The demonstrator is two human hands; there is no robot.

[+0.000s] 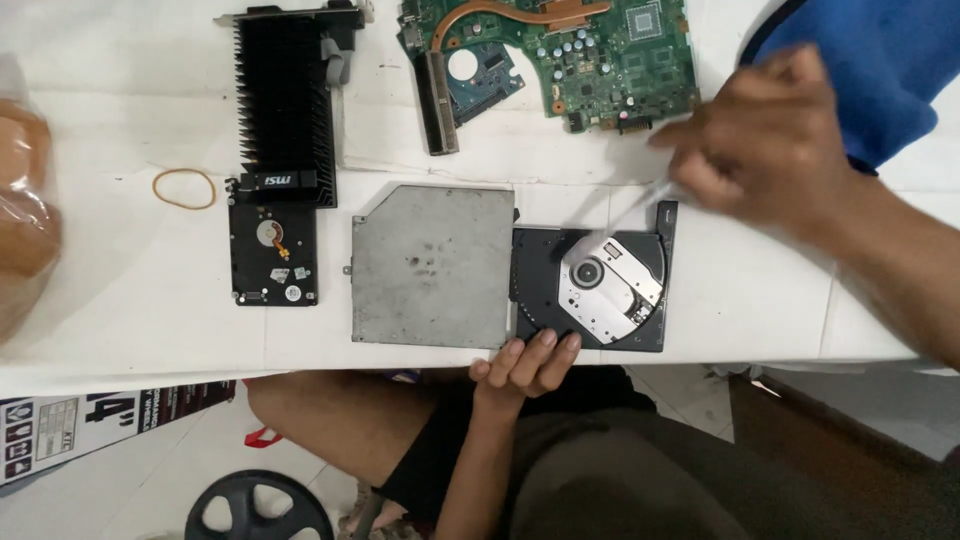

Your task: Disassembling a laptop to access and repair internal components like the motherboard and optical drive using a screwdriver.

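Left hand (527,364) sits at the near bench (130,300) edge, 6 o'clock of the optical drive (510,268), fingers curled over the front lip of the pulled-out black tray (590,275), pressing it down; grip loose, nothing enclosed. Right hand (770,140) comes in from 3 o'clock, blurred by motion, pinching a thin pale tool (640,205) whose tip angles down toward the tray's silver spindle plate (610,285); cannot tell if the tip touches.

Optical drive lies flat near the bench's front edge, about centre: grey metal casing at its 9 o'clock side, tray extended at 3 o'clock.

At 9 o'clock of the drive, just beside it, a bare hard disk (273,253) lies circuit side up. Touching its far end, at 12 o'clock, a black finned heatsink card (288,100) runs to the far edge. A tan rubber band (184,188) lies at 9 o'clock of that card's near end, apart from it. At the far left edge, clear plastic bag (25,200) with something brown inside, blurred.

At 12 o'clock of the drive, well apart, a green laptop mainboard (590,60) with copper heat pipe (520,12). Blue cloth (870,70) at 2 o'clock, behind the right hand.

Below the bench: the person's knees and dark shorts, a printed cardboard box (90,420) at 8 o'clock, a black wheel-shaped thing (258,505) on the floor.
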